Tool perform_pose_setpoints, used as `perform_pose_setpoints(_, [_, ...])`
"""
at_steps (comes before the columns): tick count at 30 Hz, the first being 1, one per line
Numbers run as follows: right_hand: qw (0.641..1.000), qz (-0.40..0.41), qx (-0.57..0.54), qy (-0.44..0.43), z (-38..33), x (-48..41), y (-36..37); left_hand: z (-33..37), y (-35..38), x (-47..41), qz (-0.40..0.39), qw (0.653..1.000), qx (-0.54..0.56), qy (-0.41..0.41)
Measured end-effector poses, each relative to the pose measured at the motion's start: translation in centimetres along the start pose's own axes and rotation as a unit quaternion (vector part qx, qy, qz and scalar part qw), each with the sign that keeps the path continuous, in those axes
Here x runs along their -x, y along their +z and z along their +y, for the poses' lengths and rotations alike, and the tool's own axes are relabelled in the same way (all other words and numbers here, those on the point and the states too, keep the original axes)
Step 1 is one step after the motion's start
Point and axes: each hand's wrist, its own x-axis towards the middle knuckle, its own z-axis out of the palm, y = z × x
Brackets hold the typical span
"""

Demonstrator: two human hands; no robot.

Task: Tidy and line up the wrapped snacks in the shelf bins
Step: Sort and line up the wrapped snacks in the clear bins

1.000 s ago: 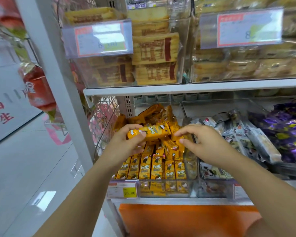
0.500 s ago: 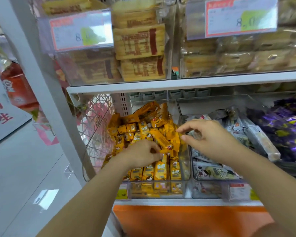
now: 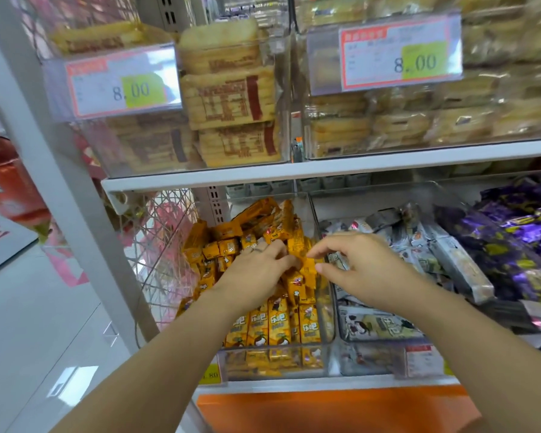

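Observation:
A clear bin [image 3: 327, 310] on the lower shelf holds several yellow wrapped snacks. A front row [image 3: 275, 326] stands upright in a line, and a loose heap [image 3: 263, 220] lies behind it. My left hand [image 3: 256, 273] is palm down in the middle of this bin, its fingers curled over a yellow snack packet [image 3: 308, 270]. My right hand [image 3: 366, 267] comes from the right over the bin's divider and pinches the same packet's edge between thumb and forefinger. The packets under my left palm are hidden.
To the right sit a bin of grey-white packets [image 3: 378, 326] and a pile of purple packets [image 3: 519, 245]. Above are biscuit bins [image 3: 231, 98] with price labels [image 3: 122, 85]. A white upright post [image 3: 60, 182] and wire mesh [image 3: 163, 245] bound the left; an orange panel [image 3: 325, 410] lies below.
My left hand set a yellow packet down into the bin, then slid further back and right. My right hand lowered towards it and now meets it at a packet.

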Motion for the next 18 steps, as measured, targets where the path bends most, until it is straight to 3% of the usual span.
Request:
perform_pose_setpoints(8, [1.0,0.0,0.006,-0.009,0.0,-0.1,-0.1,-0.2,-1.7,0.9,0.044,0.998,-0.01,0.047])
perform_pose_setpoints(11, [1.0,-0.002,0.004,-0.009,-0.2,0.0,-0.2,-0.1,-2.3,2.5,0.126,0.986,0.11,0.028])
perform_pose_setpoints(14, [1.0,0.002,-0.012,-0.002,-0.1,0.0,-0.2,0.4,-2.3,3.4,0.185,0.94,0.287,-0.005])
perform_pose_setpoints(16, [1.0,0.002,-0.008,0.0,-0.1,0.0,-0.2,1.1,-2.1,3.5,0.172,0.906,0.384,-0.046])
perform_pose_setpoints(18, [1.0,0.003,-0.009,-0.002,-0.2,0.0,-0.2,1.7,-1.8,3.0,0.112,0.875,0.462,-0.09])
